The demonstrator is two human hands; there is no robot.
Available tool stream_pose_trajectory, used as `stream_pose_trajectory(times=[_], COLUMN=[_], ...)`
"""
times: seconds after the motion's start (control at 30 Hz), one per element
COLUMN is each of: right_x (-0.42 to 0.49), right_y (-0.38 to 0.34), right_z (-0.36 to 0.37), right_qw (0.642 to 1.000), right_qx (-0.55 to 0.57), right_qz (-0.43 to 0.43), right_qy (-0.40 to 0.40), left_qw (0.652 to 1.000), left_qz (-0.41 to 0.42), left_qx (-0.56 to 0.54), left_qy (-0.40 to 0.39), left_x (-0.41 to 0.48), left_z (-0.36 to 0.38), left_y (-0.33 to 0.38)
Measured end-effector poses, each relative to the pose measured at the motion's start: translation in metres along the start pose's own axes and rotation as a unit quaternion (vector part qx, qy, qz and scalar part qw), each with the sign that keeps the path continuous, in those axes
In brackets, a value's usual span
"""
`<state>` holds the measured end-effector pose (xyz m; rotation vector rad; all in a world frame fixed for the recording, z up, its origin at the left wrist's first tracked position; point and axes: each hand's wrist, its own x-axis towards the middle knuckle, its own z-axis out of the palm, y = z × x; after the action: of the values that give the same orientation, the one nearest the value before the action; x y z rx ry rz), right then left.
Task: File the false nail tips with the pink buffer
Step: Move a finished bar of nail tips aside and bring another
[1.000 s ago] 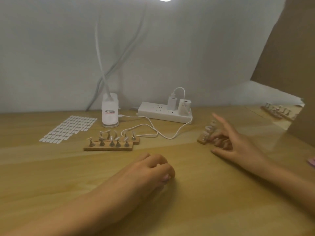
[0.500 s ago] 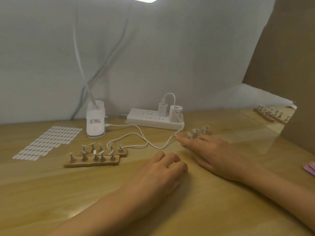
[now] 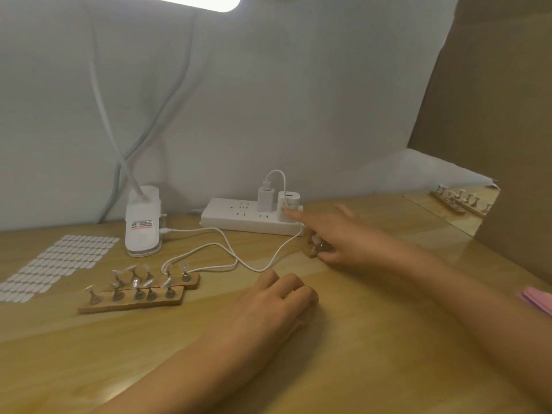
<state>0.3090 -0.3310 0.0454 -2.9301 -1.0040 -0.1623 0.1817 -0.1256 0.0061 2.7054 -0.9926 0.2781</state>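
The pink buffer (image 3: 537,296) lies at the table's right edge, only its end in view. My right hand (image 3: 340,237) grips a small wooden nail tip stand (image 3: 313,251) just in front of the power strip, index finger stretched out; the hand hides most of the stand. My left hand (image 3: 277,300) rests knuckles-up on the table with loosely curled fingers and holds nothing. Two more wooden stands (image 3: 131,303) carrying several false nail tips (image 3: 136,282) sit side by side at the left.
A white power strip (image 3: 239,219) with two chargers and a looping white cable (image 3: 209,261) lies at the back. A clip lamp base (image 3: 143,225) and a sheet of adhesive tabs (image 3: 56,264) are at the left. A shiny brown panel (image 3: 493,144) stands at the right.
My right hand has closed on the small stand and shifted it a little left, near the cable. The left hand stays resting on the table. The view has tilted.
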Motion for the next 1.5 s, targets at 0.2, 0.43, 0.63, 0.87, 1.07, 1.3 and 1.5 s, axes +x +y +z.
stream_pose_trajectory(times=[0.2, 0.43, 0.63, 0.87, 1.07, 1.3, 1.5], right_x=[-0.007, -0.034, -0.073, -0.075, -0.107, -0.131, -0.147], right_y=[-0.001, -0.022, -0.042, 0.06, 0.144, 0.117, 0.154], right_z=[-0.011, -0.026, 0.016, 0.015, -0.007, 0.003, -0.002], right_qw=[0.997, 0.995, 0.967, 0.991, 0.937, 0.945, 0.918], right_qx=[0.027, -0.054, -0.119, -0.067, -0.064, -0.172, -0.098], right_qz=[-0.038, -0.052, -0.151, 0.115, 0.343, 0.278, 0.381], right_qy=[-0.056, -0.064, 0.168, 0.022, -0.029, 0.014, -0.036], left_qw=[0.998, 0.994, 0.991, 0.992, 0.992, 0.992, 0.993], left_qz=[0.011, 0.017, 0.02, 0.014, 0.018, 0.02, 0.014], left_qx=[0.0, 0.021, 0.043, 0.011, 0.015, 0.006, 0.01], left_qy=[0.061, 0.104, 0.125, 0.124, 0.123, 0.126, 0.118], left_x=[-0.002, -0.006, -0.005, -0.006, -0.006, -0.007, -0.006], left_z=[0.005, 0.011, 0.012, 0.01, 0.011, 0.012, 0.014], left_y=[-0.002, -0.002, -0.002, -0.001, 0.0, -0.002, -0.002])
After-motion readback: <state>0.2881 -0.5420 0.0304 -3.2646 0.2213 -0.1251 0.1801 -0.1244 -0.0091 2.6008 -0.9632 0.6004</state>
